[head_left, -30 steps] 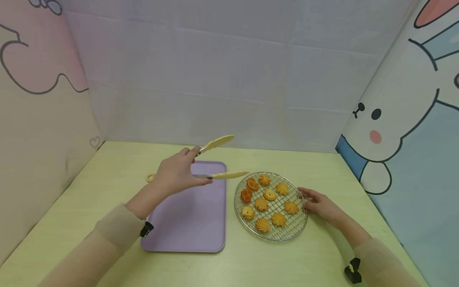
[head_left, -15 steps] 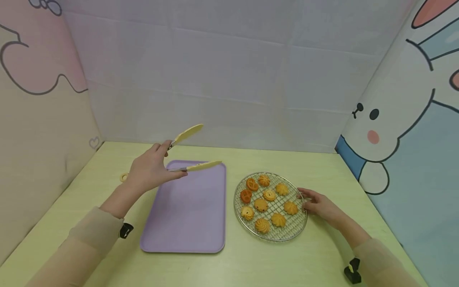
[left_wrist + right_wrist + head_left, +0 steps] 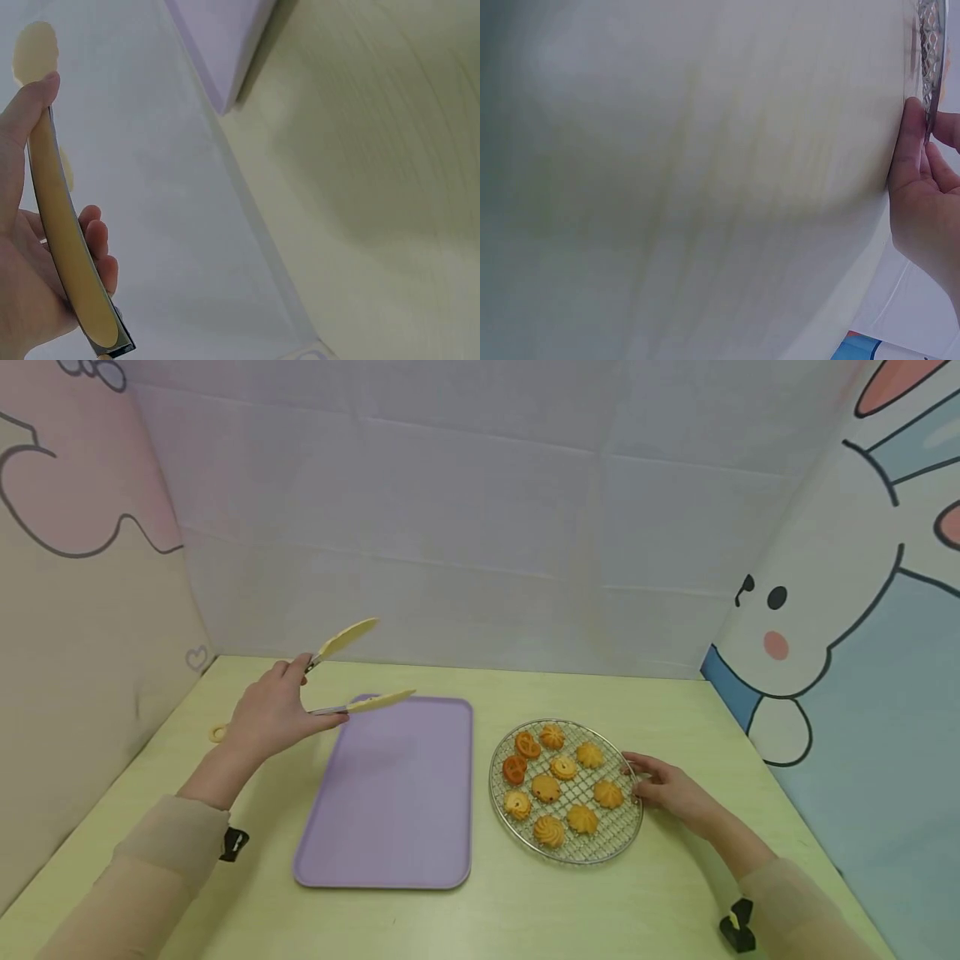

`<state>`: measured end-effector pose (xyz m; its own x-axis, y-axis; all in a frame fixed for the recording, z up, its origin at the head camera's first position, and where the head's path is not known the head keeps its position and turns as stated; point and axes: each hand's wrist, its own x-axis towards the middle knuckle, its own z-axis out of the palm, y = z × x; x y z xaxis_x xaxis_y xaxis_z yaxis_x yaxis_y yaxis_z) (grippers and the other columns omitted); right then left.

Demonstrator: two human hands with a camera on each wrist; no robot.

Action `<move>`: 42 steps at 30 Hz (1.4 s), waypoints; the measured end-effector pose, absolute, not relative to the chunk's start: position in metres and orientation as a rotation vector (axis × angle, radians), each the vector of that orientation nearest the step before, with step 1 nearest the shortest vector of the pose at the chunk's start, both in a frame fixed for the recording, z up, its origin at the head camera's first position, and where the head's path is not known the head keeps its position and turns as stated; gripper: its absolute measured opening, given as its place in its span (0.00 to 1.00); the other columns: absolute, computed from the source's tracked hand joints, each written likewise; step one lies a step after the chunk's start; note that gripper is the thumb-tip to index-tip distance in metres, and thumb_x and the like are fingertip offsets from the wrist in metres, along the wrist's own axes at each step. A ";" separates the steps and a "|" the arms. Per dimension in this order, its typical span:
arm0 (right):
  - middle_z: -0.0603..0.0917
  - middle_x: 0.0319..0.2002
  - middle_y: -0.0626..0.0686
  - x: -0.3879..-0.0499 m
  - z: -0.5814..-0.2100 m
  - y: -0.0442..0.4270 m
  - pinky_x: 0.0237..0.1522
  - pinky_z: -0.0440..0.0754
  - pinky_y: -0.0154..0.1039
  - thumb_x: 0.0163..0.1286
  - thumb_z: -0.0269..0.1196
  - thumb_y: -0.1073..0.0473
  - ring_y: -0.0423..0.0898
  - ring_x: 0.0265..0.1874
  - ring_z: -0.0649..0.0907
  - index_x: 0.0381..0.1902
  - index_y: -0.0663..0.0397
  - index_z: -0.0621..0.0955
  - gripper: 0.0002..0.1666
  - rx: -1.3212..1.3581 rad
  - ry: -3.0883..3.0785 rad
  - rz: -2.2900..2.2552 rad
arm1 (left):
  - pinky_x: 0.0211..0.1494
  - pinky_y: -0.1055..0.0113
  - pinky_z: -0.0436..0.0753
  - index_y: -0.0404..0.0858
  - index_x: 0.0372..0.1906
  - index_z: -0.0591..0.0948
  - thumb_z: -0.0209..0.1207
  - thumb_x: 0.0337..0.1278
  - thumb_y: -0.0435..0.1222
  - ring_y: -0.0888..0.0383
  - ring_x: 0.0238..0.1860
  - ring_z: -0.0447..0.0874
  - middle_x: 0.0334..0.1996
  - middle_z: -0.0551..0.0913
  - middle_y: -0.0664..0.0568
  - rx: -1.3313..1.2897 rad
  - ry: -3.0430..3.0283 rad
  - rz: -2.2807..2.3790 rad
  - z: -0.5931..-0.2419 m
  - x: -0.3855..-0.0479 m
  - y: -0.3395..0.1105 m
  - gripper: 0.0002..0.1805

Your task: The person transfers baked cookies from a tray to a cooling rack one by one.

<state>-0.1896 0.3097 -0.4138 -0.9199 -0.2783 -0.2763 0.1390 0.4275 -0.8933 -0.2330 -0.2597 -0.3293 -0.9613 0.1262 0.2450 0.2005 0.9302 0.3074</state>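
Observation:
Above the far left corner of a purple tray (image 3: 397,793), my left hand (image 3: 270,714) grips a pair of yellow-tipped tongs (image 3: 381,701). Their two arms stand wide apart with nothing between the tips. In the left wrist view the thumb lies along the yellow handle of the tongs (image 3: 64,232). My right hand (image 3: 671,789) pinches the right rim of a round wire rack (image 3: 626,831). In the right wrist view the thumb and fingers hold the rack's edge (image 3: 931,67) from both sides. Several cookies (image 3: 550,831) and two brown pretzels (image 3: 515,768) lie on the rack.
The tray and rack stand side by side on a pale yellow table (image 3: 525,910), a narrow strip of tabletop between them. A white back wall (image 3: 480,543) borders the table's far edge. Printed cartoon panels (image 3: 847,635) stand at both sides.
My left hand has moved left with the tongs, from over the tray's far middle to its far left corner. The right hand and the rack have stayed in place.

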 end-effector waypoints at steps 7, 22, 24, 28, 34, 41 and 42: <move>0.59 0.67 0.71 -0.191 -0.415 0.310 0.46 0.78 0.33 0.69 0.56 0.62 0.51 0.54 0.74 0.72 0.62 0.55 0.37 -0.116 2.339 -1.453 | 0.39 0.44 0.72 0.29 0.69 0.56 0.64 0.38 0.66 0.36 0.44 0.73 0.47 0.73 0.33 -0.198 -2.874 -0.506 -0.348 -0.245 -0.286 0.61; 0.58 0.68 0.71 -0.192 -0.414 0.308 0.45 0.78 0.32 0.69 0.56 0.62 0.54 0.56 0.73 0.72 0.62 0.55 0.38 -0.105 2.333 -1.456 | 0.40 0.40 0.69 0.23 0.65 0.57 0.63 0.37 0.67 0.35 0.45 0.73 0.44 0.73 0.30 -0.109 -2.913 -0.480 -0.378 -0.260 -0.319 0.62; 0.58 0.68 0.71 -0.193 -0.415 0.309 0.46 0.78 0.33 0.69 0.56 0.63 0.53 0.56 0.73 0.72 0.62 0.55 0.37 -0.099 2.322 -1.464 | 0.41 0.39 0.68 0.23 0.65 0.57 0.63 0.37 0.67 0.33 0.46 0.72 0.45 0.73 0.30 -0.089 -2.931 -0.471 -0.380 -0.262 -0.322 0.62; 0.58 0.68 0.71 -0.193 -0.415 0.309 0.46 0.79 0.35 0.70 0.55 0.63 0.50 0.54 0.75 0.72 0.62 0.54 0.37 -0.094 2.292 -1.494 | 0.42 0.38 0.66 0.23 0.65 0.57 0.64 0.38 0.66 0.30 0.48 0.69 0.47 0.70 0.26 -0.048 -2.955 -0.452 -0.383 -0.264 -0.325 0.61; 0.59 0.67 0.71 -0.195 -0.417 0.311 0.46 0.79 0.35 0.70 0.54 0.63 0.49 0.54 0.75 0.72 0.63 0.54 0.37 -0.112 2.276 -1.512 | 0.42 0.35 0.65 0.22 0.65 0.57 0.65 0.38 0.64 0.26 0.50 0.65 0.52 0.65 0.22 0.003 -2.976 -0.431 -0.390 -0.267 -0.330 0.60; 0.60 0.67 0.70 -0.197 -0.419 0.311 0.47 0.79 0.35 0.70 0.55 0.63 0.51 0.56 0.75 0.72 0.62 0.55 0.37 -0.111 2.291 -1.494 | 0.43 0.34 0.65 0.20 0.65 0.56 0.63 0.40 0.65 0.24 0.51 0.61 0.54 0.61 0.20 0.009 -3.075 -0.429 -0.398 -0.269 -0.338 0.61; 0.60 0.67 0.70 -0.197 -0.419 0.311 0.46 0.79 0.35 0.70 0.55 0.63 0.51 0.55 0.75 0.72 0.62 0.55 0.37 -0.112 2.293 -1.490 | 0.43 0.34 0.65 0.20 0.65 0.56 0.63 0.40 0.65 0.24 0.51 0.61 0.53 0.61 0.20 0.011 -3.080 -0.433 -0.400 -0.270 -0.339 0.62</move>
<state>-0.1968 0.3115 -0.4190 -0.9161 -0.2799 -0.2871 0.1486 0.4280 -0.8915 -0.2698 -0.3388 -0.3996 -0.9995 -0.0116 0.0301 -0.0028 0.9612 0.2758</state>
